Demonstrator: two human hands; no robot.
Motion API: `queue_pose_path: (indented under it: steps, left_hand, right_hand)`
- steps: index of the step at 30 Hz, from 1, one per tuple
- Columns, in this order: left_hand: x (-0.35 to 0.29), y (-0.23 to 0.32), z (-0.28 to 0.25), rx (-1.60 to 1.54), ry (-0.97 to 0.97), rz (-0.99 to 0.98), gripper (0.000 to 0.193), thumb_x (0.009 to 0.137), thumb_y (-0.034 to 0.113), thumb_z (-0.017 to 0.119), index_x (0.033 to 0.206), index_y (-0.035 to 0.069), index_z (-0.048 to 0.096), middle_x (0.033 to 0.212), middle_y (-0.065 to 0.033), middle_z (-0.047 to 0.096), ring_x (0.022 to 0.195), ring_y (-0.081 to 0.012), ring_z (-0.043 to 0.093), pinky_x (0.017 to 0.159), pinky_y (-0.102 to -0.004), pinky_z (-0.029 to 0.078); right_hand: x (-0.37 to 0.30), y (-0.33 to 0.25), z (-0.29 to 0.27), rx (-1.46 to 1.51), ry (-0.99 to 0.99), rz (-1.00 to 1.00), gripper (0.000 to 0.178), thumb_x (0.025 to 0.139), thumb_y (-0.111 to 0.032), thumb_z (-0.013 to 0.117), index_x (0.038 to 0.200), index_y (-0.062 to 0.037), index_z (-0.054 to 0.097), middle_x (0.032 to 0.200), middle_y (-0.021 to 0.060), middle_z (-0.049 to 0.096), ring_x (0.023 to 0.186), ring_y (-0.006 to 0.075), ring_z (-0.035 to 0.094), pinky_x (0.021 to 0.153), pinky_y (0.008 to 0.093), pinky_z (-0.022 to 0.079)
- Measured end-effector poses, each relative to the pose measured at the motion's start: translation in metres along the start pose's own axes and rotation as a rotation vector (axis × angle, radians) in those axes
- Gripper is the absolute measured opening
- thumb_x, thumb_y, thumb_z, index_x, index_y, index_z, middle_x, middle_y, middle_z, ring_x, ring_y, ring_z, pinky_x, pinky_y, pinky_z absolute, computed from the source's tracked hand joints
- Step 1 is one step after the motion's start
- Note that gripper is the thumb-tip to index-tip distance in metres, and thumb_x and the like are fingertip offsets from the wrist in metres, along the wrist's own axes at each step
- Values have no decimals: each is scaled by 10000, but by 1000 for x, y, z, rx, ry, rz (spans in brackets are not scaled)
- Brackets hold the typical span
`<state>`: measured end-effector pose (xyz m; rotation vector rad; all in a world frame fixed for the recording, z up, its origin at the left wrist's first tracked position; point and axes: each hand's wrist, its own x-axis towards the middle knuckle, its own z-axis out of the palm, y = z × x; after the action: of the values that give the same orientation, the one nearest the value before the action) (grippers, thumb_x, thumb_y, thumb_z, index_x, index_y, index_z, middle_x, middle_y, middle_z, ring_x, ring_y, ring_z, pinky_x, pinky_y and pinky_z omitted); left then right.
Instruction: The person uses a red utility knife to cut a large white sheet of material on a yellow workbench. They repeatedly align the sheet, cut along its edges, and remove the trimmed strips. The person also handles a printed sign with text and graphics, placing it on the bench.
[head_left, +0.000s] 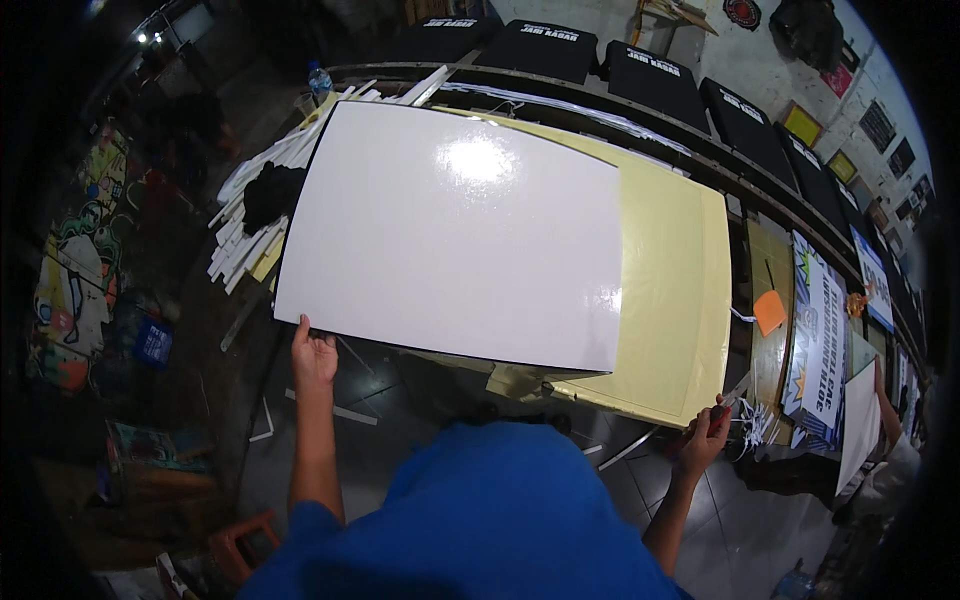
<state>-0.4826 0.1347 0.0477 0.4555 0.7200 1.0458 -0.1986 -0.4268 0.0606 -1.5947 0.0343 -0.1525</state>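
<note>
A large glossy white board (pixel 450 240) with dark edges lies over a yellow sheet-covered surface (pixel 675 300), which shows along its right side. My left hand (pixel 315 358) grips the board's near left corner, thumb on top and fingers beneath the edge. Near the right front corner of the yellow surface, my right hand (pixel 702 442) is closed around a cutter knife (pixel 719 414) with a red and dark handle. Its thin blade points up and to the right, away from the board. The fingertips beneath the board are hidden.
White strips (pixel 245 225) and a black cloth (pixel 272 197) lie left of the board. A water bottle (pixel 319 80) stands behind. Black shirts (pixel 655 85) line the far rack. Printed signs (pixel 818 340) and an orange piece (pixel 769 313) lie right, near another person's arm (pixel 886 405).
</note>
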Motion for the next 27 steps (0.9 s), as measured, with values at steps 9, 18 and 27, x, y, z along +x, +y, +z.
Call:
queue_pose_path:
  steps: [9, 18, 27]
  left_hand:
    - [177, 123, 171, 68, -450, -101, 291, 965, 178, 575, 1203, 11, 588, 1200, -113, 653, 1121, -257, 617, 994, -422, 502]
    - [104, 290, 515, 1148, -968, 661, 444, 983, 303, 582, 1310, 5, 543, 1220, -104, 637, 1103, -204, 618, 970, -359, 506]
    - [28, -30, 597, 1770, -1507, 703, 340, 892, 294, 698, 1092, 19, 692, 1009, -56, 674, 943, -159, 612, 860, -310, 494]
  right_hand:
    - [15, -20, -28, 5, 35, -54, 378, 992, -125, 567, 1360, -70, 502, 838, -51, 529, 654, 16, 424, 565, 188, 342]
    - [14, -18, -65, 11, 155, -106, 386, 1008, -117, 532, 1383, -50, 470, 847, -25, 527, 655, 23, 437, 591, 184, 374]
    - [-32, -14, -73, 37, 227, 41, 365, 991, -106, 537, 1351, -74, 488, 805, -32, 525, 599, 20, 453, 523, 183, 372]
